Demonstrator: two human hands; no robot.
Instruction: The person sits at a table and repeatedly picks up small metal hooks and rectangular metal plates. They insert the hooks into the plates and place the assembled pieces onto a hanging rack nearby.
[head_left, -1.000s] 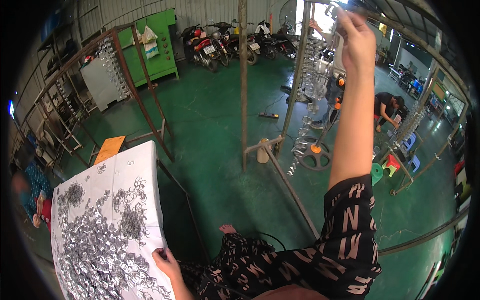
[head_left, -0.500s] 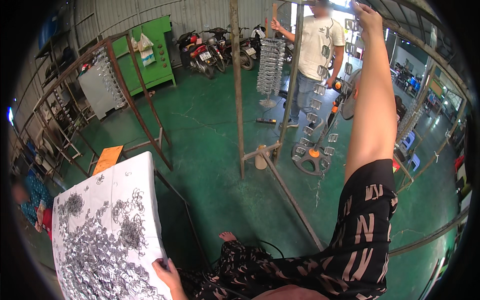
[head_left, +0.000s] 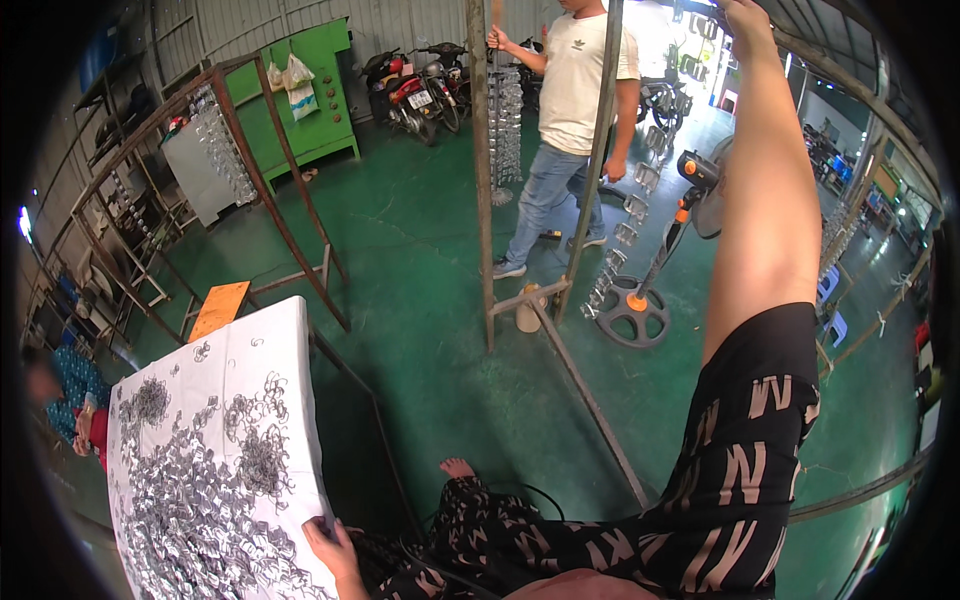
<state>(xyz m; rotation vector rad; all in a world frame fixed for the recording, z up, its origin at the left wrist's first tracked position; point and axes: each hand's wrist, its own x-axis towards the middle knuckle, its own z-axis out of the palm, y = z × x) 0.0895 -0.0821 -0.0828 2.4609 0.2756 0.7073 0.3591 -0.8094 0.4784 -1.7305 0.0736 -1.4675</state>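
Raised high at the top right, my right hand (head_left: 748, 18) is closed at the upper end of a hanging strand of metal pieces (head_left: 647, 178), its fingertips partly cut off by the picture's edge. The strand slants down leftward over the floor. My left hand (head_left: 335, 548) is low, at the right edge of a white-covered table (head_left: 283, 335). Its fingers curl around something small and dark that I cannot make out. Many small bent metal pieces (head_left: 190, 490) lie spread over the cover, with darker thin hooks (head_left: 262, 460) heaped nearer its right edge.
Beyond an upright metal frame (head_left: 484, 200) stands a person in a light shirt (head_left: 585, 80). A standing fan (head_left: 640, 310) is by the strand. More strands hang on a rack (head_left: 220, 150) at left. Another person (head_left: 85, 390) sits beyond the table. Motorbikes (head_left: 412, 95) stand behind.
The strand has swung left, its lower end now higher. My right hand has shifted slightly right in view. The person in the light shirt has stepped left and closer; my left hand stays at the table's edge.
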